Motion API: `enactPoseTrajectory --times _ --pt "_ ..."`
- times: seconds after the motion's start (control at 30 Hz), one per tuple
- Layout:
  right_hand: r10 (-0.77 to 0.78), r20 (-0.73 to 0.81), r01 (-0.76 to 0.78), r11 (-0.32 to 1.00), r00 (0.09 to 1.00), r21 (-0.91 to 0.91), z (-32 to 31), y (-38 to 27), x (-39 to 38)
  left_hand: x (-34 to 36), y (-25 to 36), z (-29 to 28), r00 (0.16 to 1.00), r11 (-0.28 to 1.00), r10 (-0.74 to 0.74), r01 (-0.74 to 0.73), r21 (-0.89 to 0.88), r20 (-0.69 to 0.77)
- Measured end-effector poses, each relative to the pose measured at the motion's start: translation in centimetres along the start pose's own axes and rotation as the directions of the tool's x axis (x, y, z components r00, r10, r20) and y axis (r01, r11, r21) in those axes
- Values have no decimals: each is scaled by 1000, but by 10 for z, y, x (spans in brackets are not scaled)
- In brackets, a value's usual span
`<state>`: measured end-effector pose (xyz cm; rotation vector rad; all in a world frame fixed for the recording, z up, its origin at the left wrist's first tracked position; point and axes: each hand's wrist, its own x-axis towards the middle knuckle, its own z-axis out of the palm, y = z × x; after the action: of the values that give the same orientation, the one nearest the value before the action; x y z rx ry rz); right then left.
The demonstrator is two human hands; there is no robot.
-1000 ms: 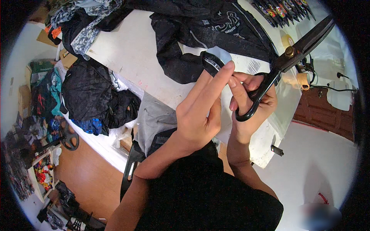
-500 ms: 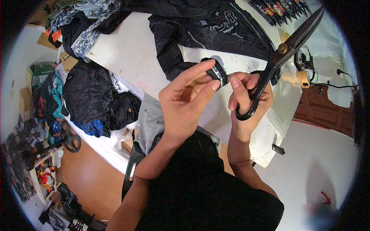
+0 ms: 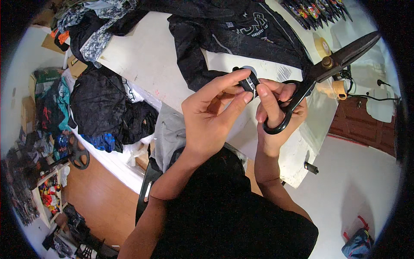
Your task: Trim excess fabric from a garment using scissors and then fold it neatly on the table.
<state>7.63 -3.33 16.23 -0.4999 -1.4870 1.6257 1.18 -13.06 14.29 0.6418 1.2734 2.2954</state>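
Over the white table (image 3: 146,56), my left hand (image 3: 205,116) pinches a small black band with white marks (image 3: 249,85) between thumb and fingers. It looks like a strip of rolled or looped material, but its exact kind is unclear. My right hand (image 3: 280,129) has large black scissors (image 3: 311,82) hooked on it, a handle loop around the fingers and the blades pointing up to the right. The thumb and index finger of that hand meet at the band's right edge. Beyond both hands lies a black garment with a light print (image 3: 241,36).
A tape roll (image 3: 321,46) and an orange-tan object (image 3: 340,89) are at the table's right side. Several dark packaged items (image 3: 312,13) lie at the far right. Dark clothes (image 3: 101,105) are heaped to the left. A blue bag (image 3: 359,244) rests at lower right.
The scissors have swung clockwise, their blades now lower and farther right. The band has turned in my left fingers, and my right fingertips have come up against it.
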Motion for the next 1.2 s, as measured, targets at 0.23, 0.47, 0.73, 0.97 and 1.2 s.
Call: enactPoseTrajectory --times 0.23,0.47,0.73,0.97,1.2 --pt "5 -29 -4 1000 1000 13 -2 -5 5 2 1 -3 998 997 -34 31 -64 -50" --pt "45 66 -45 999 997 6 -12 -7 -7 8 -5 -6 994 994 -32 21 -108 -105" --pt "-28 239 109 937 971 -332 -65 16 -22 17 1 -14 989 976 -17 -16 -215 -150" --pt "-6 355 172 882 935 -438 -86 24 -34 30 7 -13 978 973 66 -107 -204 -197" --pt "3 428 267 779 904 -568 -83 20 -35 41 17 -15 969 968 155 -188 -168 -190"
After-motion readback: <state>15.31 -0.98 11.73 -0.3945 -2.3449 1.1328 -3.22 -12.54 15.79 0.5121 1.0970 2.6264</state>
